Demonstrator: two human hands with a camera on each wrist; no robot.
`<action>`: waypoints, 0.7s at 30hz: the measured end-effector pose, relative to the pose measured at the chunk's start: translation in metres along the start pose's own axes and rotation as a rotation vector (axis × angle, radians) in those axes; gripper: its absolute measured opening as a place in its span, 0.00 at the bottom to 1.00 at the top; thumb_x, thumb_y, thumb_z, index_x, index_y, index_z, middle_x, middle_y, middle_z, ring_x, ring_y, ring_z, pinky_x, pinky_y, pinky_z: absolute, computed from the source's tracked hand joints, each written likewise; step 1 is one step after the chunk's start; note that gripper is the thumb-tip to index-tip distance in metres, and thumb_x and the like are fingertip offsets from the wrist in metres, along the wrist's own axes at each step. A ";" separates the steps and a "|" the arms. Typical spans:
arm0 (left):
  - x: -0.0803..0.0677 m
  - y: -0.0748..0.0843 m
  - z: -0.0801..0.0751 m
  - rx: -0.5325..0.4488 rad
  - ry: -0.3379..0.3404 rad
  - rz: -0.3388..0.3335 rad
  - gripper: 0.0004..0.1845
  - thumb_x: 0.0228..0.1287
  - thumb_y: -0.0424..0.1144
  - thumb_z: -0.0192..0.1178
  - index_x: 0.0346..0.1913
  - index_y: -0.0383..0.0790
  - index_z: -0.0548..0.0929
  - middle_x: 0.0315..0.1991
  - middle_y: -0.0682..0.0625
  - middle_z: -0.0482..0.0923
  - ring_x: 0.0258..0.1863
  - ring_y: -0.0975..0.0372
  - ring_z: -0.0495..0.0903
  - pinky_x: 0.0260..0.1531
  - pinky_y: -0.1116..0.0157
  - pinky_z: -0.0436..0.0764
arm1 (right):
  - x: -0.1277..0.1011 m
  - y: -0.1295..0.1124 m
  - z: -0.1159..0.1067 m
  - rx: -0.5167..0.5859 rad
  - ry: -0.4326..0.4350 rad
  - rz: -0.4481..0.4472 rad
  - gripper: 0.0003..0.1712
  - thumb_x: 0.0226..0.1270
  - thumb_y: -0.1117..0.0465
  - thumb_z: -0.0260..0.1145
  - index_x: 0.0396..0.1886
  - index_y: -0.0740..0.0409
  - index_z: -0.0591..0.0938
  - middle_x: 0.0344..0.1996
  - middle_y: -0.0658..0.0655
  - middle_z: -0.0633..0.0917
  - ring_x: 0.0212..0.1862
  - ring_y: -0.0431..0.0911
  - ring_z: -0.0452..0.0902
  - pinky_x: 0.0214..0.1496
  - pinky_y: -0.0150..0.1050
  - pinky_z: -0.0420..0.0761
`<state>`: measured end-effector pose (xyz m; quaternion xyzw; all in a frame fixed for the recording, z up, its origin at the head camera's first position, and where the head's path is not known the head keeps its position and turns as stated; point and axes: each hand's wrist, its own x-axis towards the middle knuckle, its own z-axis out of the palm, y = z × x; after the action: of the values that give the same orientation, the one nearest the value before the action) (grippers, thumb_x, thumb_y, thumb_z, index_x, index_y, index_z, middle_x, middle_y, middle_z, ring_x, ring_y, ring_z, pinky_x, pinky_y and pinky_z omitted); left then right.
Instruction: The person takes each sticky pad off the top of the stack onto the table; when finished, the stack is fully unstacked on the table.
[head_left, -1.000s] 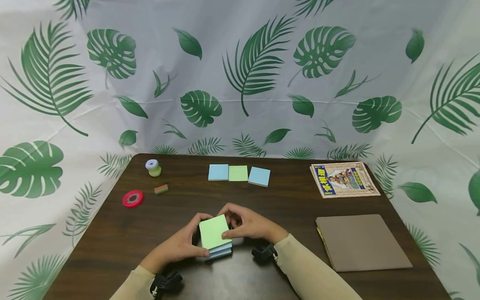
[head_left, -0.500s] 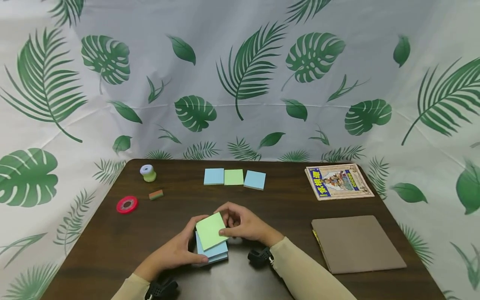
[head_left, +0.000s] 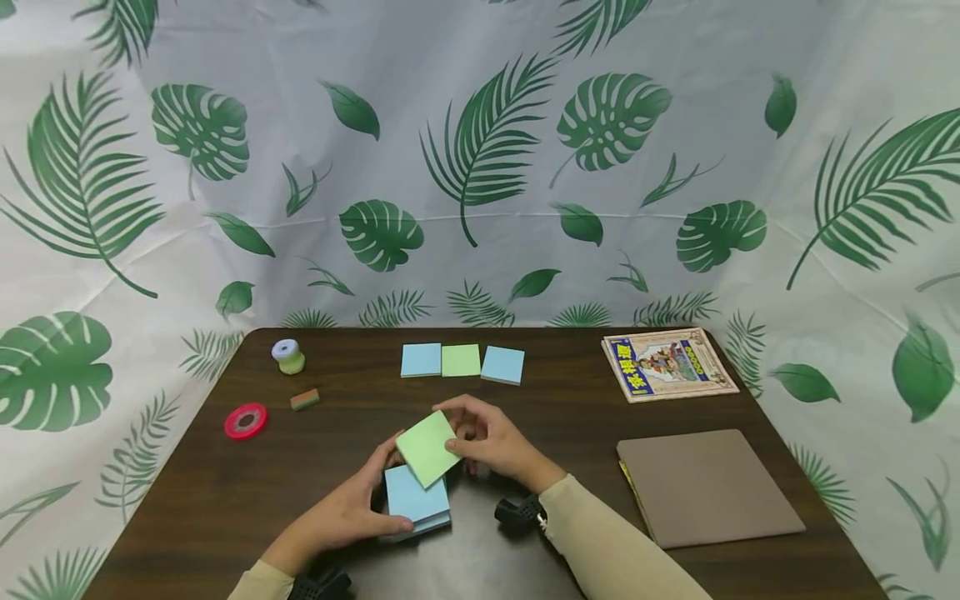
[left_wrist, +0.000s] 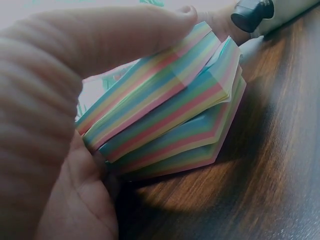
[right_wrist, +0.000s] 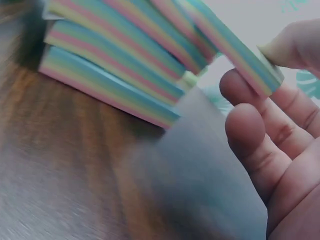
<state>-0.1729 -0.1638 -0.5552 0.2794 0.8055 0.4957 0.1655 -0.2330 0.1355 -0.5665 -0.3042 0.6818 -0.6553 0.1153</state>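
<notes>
In the head view my right hand (head_left: 501, 446) pinches a sticky note pad with a light green top (head_left: 426, 448) by its right corner, thumb on top. The pad is turned askew and overlaps the far part of a stack of blue-topped sticky note pads (head_left: 414, 497). My left hand (head_left: 347, 510) grips that stack from the left, thumb along its near side. The left wrist view shows several pads with rainbow-striped edges (left_wrist: 170, 115), fanned unevenly under the thumb. In the right wrist view the pinched pad (right_wrist: 240, 50) slants away from the stacked pads (right_wrist: 115, 75).
Three pads stand in a row at the back: blue (head_left: 421, 360), green (head_left: 461, 361), blue (head_left: 502, 364). To the left are a spool-like item (head_left: 288, 357), a small striped block (head_left: 304, 400) and a red ring (head_left: 245, 422). Booklets (head_left: 670, 364) and a brown folder (head_left: 708, 487) lie right.
The green-topped pad has moved up and turned relative to the stack, uncovering the blue pad below. My left hand keeps its grip on the stack. The head view has tilted slightly.
</notes>
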 end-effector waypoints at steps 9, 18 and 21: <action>0.001 0.002 0.000 -0.016 -0.044 -0.022 0.60 0.65 0.48 0.80 0.88 0.46 0.49 0.76 0.48 0.72 0.70 0.65 0.72 0.70 0.73 0.65 | 0.002 0.007 -0.011 0.069 0.153 -0.068 0.21 0.79 0.68 0.69 0.68 0.61 0.83 0.50 0.61 0.85 0.32 0.44 0.82 0.27 0.46 0.87; 0.001 0.000 -0.001 0.009 -0.041 0.027 0.58 0.65 0.46 0.80 0.87 0.38 0.51 0.77 0.45 0.72 0.68 0.69 0.72 0.69 0.75 0.65 | 0.007 0.011 -0.022 -0.058 0.444 -0.085 0.09 0.79 0.66 0.70 0.52 0.64 0.90 0.51 0.65 0.86 0.41 0.45 0.85 0.41 0.46 0.91; 0.001 0.002 0.000 0.014 -0.048 0.028 0.59 0.66 0.47 0.79 0.87 0.38 0.51 0.77 0.45 0.71 0.67 0.69 0.71 0.69 0.75 0.65 | 0.005 0.011 -0.030 -0.161 0.583 -0.102 0.08 0.79 0.65 0.70 0.50 0.60 0.92 0.49 0.62 0.85 0.44 0.46 0.85 0.44 0.39 0.89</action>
<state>-0.1732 -0.1627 -0.5536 0.3034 0.8007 0.4857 0.1759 -0.2567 0.1569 -0.5725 -0.1455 0.7198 -0.6636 -0.1425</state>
